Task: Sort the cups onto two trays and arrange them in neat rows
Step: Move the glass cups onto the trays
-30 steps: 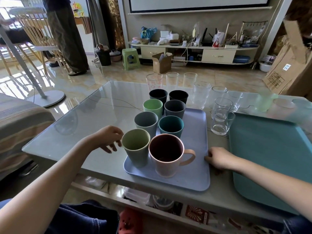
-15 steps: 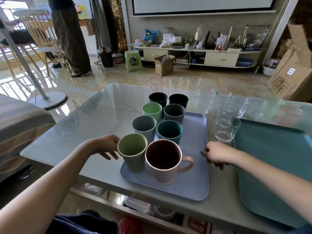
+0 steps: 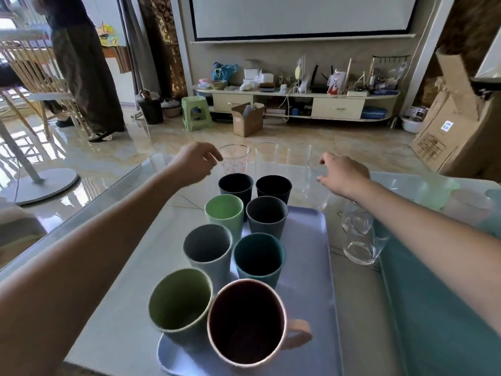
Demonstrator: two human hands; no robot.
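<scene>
Bright window daylight, wide-angle edge distortion

Both arms reached up the frame over the glass desk [image 3: 122, 202]. The left hand [image 3: 193, 161] hung at centre-left, fingers loosely curled, beside a pink-patterned clear glass [image 3: 235, 158]; whether they touched was unclear. The right hand [image 3: 343, 172] hovered at centre-right by a tall clear glass [image 3: 311, 183], contact uncertain. In the lower centre, the lilac tray [image 3: 309, 267] carried coloured cups in two columns, with a pink mug [image 3: 246, 321] and an olive cup [image 3: 180, 302] nearest the bottom edge. A teal tray [image 3: 433, 308] lay at lower right, a short clear glass [image 3: 362, 240] just left of it.
</scene>
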